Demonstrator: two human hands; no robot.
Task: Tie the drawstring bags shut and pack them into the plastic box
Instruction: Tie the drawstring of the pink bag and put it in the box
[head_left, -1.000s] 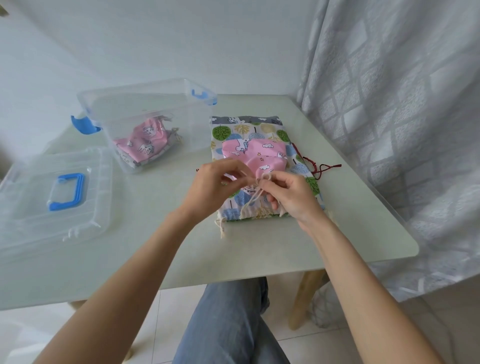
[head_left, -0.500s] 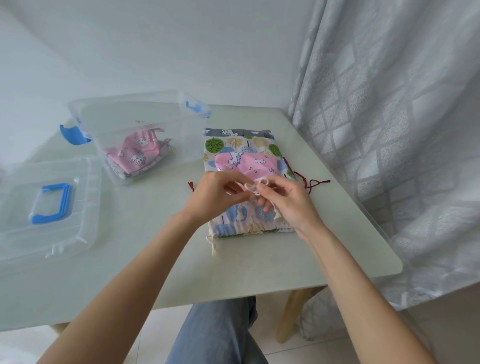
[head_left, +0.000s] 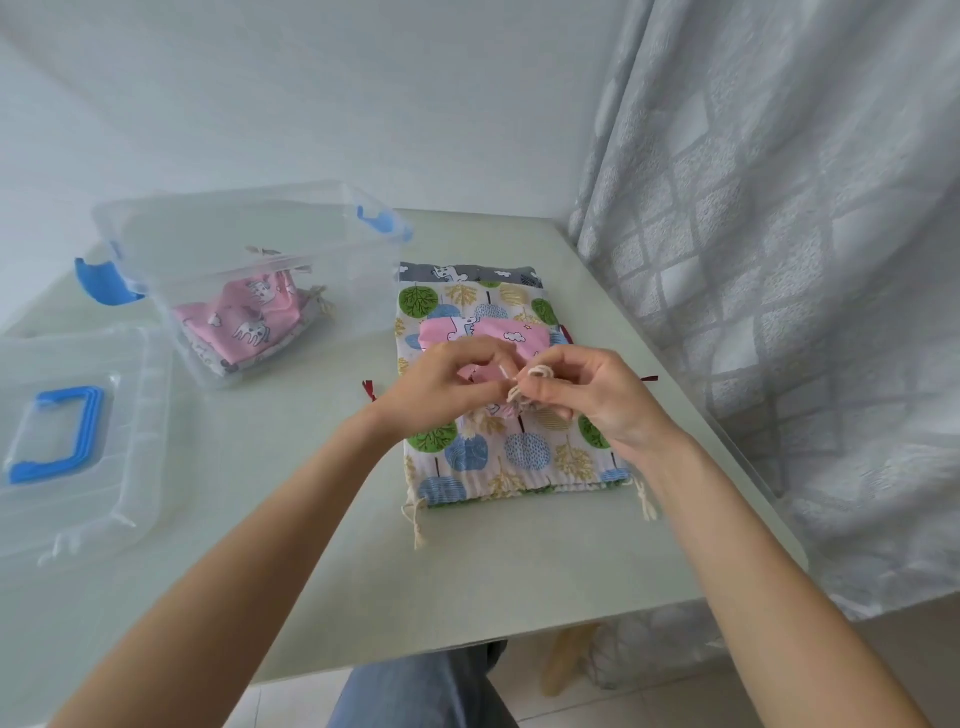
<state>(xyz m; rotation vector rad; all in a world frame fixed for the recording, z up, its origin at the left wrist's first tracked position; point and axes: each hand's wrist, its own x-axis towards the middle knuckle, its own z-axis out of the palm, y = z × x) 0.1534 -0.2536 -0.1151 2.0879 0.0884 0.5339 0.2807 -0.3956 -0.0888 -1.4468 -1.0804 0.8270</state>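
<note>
At centre frame, both hands work the cream drawstring of the pink bag, which lies on the tree-print bag. The left hand pinches one strand; the right hand pinches a loop. Best to draw the knot snug against the gathered mouth before moving to the plastic box, upper left.

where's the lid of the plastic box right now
In the head view the clear lid with its blue handle lies flat on the table's left side, just in front of the open plastic box.
</note>
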